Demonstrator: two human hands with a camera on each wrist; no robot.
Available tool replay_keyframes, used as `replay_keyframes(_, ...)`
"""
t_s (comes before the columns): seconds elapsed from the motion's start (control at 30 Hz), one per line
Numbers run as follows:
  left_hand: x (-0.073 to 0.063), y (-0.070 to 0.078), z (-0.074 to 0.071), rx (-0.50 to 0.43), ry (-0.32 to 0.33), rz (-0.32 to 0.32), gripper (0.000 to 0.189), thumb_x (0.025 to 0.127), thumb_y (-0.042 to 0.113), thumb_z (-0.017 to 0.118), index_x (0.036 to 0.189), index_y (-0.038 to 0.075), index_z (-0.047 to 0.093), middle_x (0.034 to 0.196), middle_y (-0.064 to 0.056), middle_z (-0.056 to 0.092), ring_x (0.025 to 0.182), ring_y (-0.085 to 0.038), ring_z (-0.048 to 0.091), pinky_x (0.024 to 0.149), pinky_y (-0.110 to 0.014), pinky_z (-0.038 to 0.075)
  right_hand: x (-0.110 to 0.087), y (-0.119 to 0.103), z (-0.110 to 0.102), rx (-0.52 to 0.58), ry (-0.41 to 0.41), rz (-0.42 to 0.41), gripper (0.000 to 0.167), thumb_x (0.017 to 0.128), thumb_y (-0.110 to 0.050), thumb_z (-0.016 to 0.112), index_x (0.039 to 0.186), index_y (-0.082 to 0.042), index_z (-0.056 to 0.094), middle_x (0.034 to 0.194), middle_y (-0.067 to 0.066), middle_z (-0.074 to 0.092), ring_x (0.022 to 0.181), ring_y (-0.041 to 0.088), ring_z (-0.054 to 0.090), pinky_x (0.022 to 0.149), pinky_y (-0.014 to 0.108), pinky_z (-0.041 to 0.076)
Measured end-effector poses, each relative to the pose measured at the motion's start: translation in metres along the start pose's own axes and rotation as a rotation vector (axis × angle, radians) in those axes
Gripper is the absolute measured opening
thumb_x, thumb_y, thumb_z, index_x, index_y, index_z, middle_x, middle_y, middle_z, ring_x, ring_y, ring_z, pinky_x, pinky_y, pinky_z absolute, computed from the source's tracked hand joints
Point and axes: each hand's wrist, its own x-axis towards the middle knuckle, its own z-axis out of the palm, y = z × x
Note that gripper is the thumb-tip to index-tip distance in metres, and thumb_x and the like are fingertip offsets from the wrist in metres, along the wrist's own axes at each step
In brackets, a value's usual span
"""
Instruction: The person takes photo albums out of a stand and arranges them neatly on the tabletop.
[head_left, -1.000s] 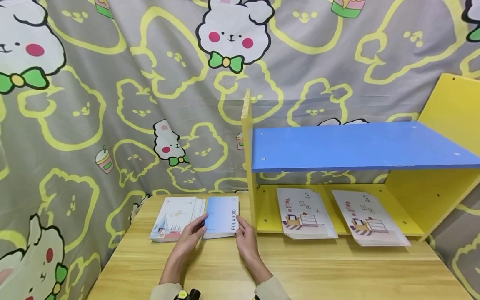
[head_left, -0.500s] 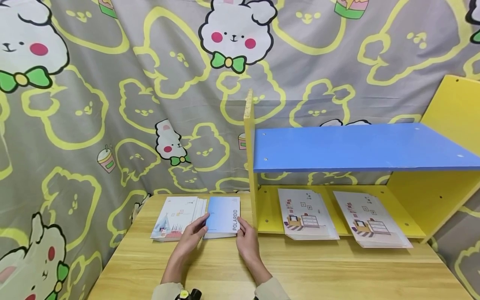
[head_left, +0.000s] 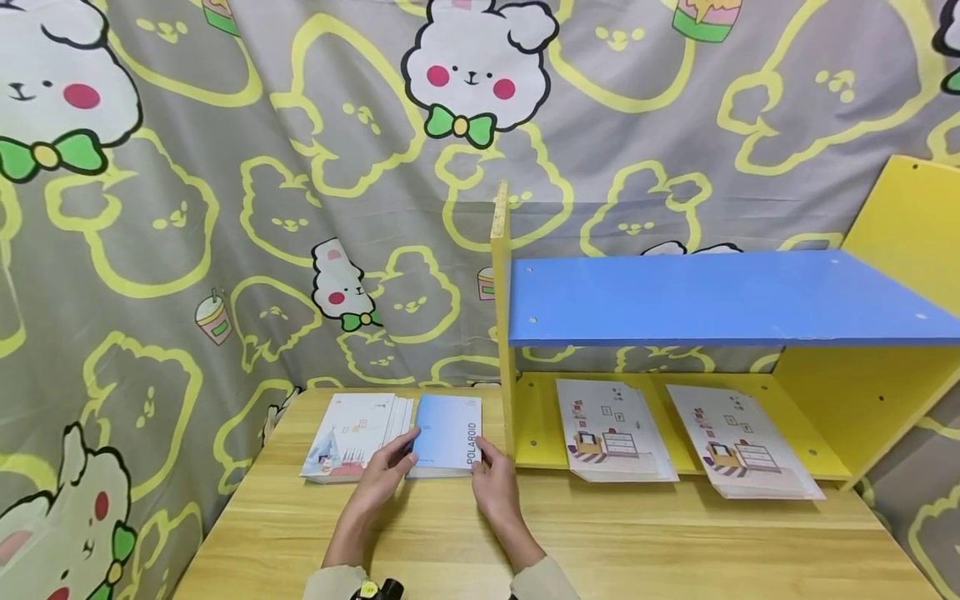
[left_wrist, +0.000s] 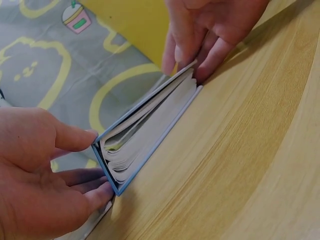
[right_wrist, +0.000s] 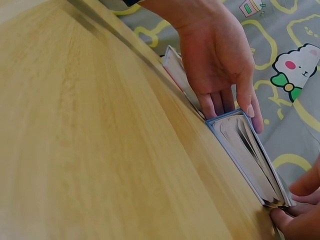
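Note:
A blue-and-white hardcover book (head_left: 447,433) lettered POLAROID lies flat on the wooden table, left of the yellow side panel. My left hand (head_left: 384,475) holds its spine side, thumb at the top edge and fingers lower down. On the opposite edge my right hand (head_left: 495,487) grips the cover corner between thumb and fingers. The left wrist view shows the book's lower end, with its pages (left_wrist: 145,135) fanned unevenly between the covers. Close by on the left lies a stack of white books (head_left: 348,437) with a tent picture on top.
A shelf unit with a blue board (head_left: 720,296) and yellow panels (head_left: 501,333) stands at the right. On its yellow bottom board lie two white book stacks (head_left: 615,433) (head_left: 742,442), their front ends overhanging. A patterned grey curtain (head_left: 405,192) hangs behind the wooden table (head_left: 600,533).
The head view has shifted very slightly. Both hands stay at the sides of the blue book, which lies in the same place.

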Motion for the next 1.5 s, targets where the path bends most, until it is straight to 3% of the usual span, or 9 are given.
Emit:
replay_keyframes(0.33,-0.002,0.001,0.003,-0.070,0.000,0.008,0.048,0.099,-0.006,0.060,0.147,-0.006,0.051,0.154,-0.025,0.045,0.145,-0.040,0.038,0.118,-0.047,0.031,-0.003,0.002,-0.007,0.033,-0.062,-0.010,0.049,0.093,0.015,0.053,0.142,0.011,0.052,0.149,0.032,0.047,0.139,0.047,0.044,0.112,0.052,0.039)
replay_keyframes(0.73,-0.007,0.023,-0.006,-0.011,0.043,0.001,0.046,0.101,-0.002,0.058,0.146,0.001,0.054,0.153,-0.023,0.047,0.142,-0.045,0.042,0.114,-0.052,0.038,-0.012,-0.013,-0.023,-0.021,-0.186,-0.059,0.052,0.095,0.013,0.052,0.147,0.007,0.048,0.150,0.032,0.044,0.137,0.047,0.046,0.108,0.046,0.046)
replay_keyframes(0.8,-0.008,0.029,-0.009,-0.010,0.044,0.020,0.045,0.101,-0.002,0.057,0.145,0.000,0.054,0.151,-0.023,0.049,0.139,-0.045,0.045,0.110,-0.047,0.044,-0.014,-0.017,-0.027,-0.034,-0.212,-0.058,0.052,0.096,0.011,0.052,0.148,0.004,0.048,0.151,0.031,0.044,0.124,0.043,0.058,0.093,0.035,0.057)
replay_keyframes(0.87,-0.009,0.034,-0.012,-0.003,0.052,0.041,0.044,0.101,-0.003,0.057,0.144,-0.001,0.055,0.149,-0.023,0.051,0.137,-0.045,0.048,0.106,-0.040,0.047,-0.016,-0.021,-0.030,-0.030,-0.246,-0.046,0.054,0.097,0.010,0.052,0.150,0.000,0.047,0.154,0.030,0.041,0.093,0.032,0.068,0.067,0.023,0.058)
replay_keyframes(0.97,-0.010,0.039,-0.015,0.008,0.051,0.076,0.042,0.101,-0.004,0.057,0.143,-0.004,0.055,0.146,-0.026,0.053,0.134,-0.046,0.050,0.101,-0.030,0.049,-0.019,-0.028,-0.035,-0.019,-0.279,-0.018,0.055,0.099,0.006,0.051,0.152,-0.004,0.046,0.157,0.029,0.037,0.054,0.011,0.047,0.041,0.014,0.037)
replay_keyframes(1.07,-0.012,0.042,-0.015,-0.006,0.032,0.093,0.042,0.102,-0.004,0.057,0.143,-0.005,0.054,0.144,-0.029,0.053,0.133,-0.045,0.051,0.100,-0.024,0.048,-0.022,-0.034,-0.041,-0.017,-0.303,-0.025,0.054,0.100,0.004,0.051,0.153,-0.005,0.046,0.158,0.030,0.035,0.047,0.003,0.036,0.040,0.012,0.035)
replay_keyframes(1.2,-0.014,0.045,-0.013,-0.024,0.010,0.119,0.041,0.102,-0.004,0.057,0.143,-0.007,0.053,0.143,-0.029,0.054,0.133,-0.045,0.051,0.101,-0.022,0.047,-0.025,-0.043,-0.049,-0.019,-0.333,-0.054,0.053,0.100,0.003,0.051,0.152,-0.009,0.048,0.156,0.031,0.037,0.053,0.002,0.041,0.042,0.011,0.036)
replay_keyframes(1.37,-0.014,0.051,-0.010,-0.015,0.018,0.163,0.039,0.101,-0.005,0.058,0.140,-0.007,0.056,0.141,-0.029,0.056,0.130,-0.048,0.052,0.100,-0.021,0.048,-0.029,-0.054,-0.061,0.022,-0.358,-0.072,0.054,0.100,0.003,0.053,0.151,-0.013,0.050,0.157,0.030,0.036,0.092,0.034,0.069,0.045,0.013,0.041)
replay_keyframes(1.5,-0.015,0.058,-0.009,-0.023,-0.001,0.170,0.037,0.101,-0.003,0.059,0.138,-0.002,0.060,0.141,-0.024,0.058,0.131,-0.048,0.051,0.098,-0.020,0.049,-0.030,-0.062,-0.072,0.029,-0.344,-0.116,0.051,0.100,0.000,0.055,0.150,-0.013,0.052,0.157,0.022,0.041,0.137,0.048,0.046,0.073,0.022,0.058)
